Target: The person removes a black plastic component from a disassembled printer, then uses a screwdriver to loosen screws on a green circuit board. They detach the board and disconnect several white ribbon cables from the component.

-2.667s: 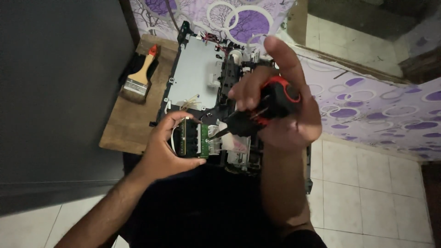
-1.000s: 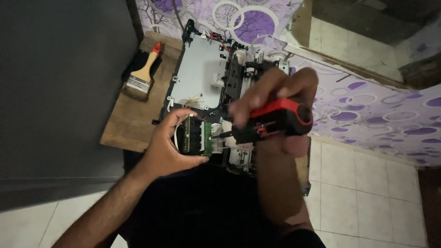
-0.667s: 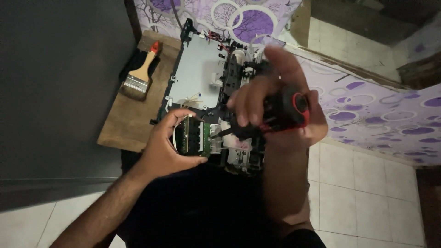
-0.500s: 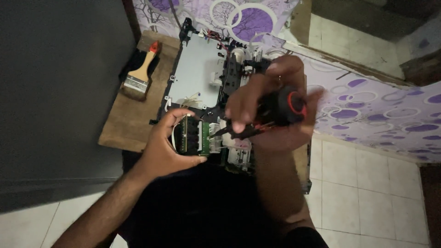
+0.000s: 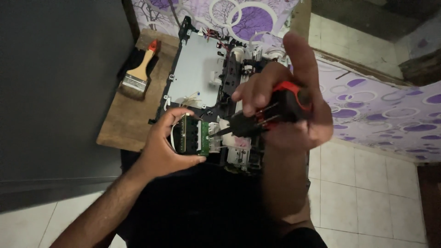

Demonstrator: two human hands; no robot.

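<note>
Right hand (image 5: 294, 117): it's wrapping around a red-and-black screwdriver (image 5: 271, 112), fingers clamped on the handle, index finger sticking up toward 12 o'clock. The tip is pointing at 9 o'clock, right at the board.

Left hand (image 5: 167, 147): it's closing on a small green circuit board (image 5: 193, 140), thumb on the near edge and fingers curling over the far edge.

What's changing: compared with a moment ago the handle is sitting rotated in the grip while the board isn't budging, so I'd say the driver is turning a screw.

Opened machine (image 5: 202, 78): it's lying at 12 o'clock from the board, metal plate showing.

Paintbrush (image 5: 138, 76): it's resting at 10 o'clock on the wooden table (image 5: 121, 131), well apart from both hands.
</note>
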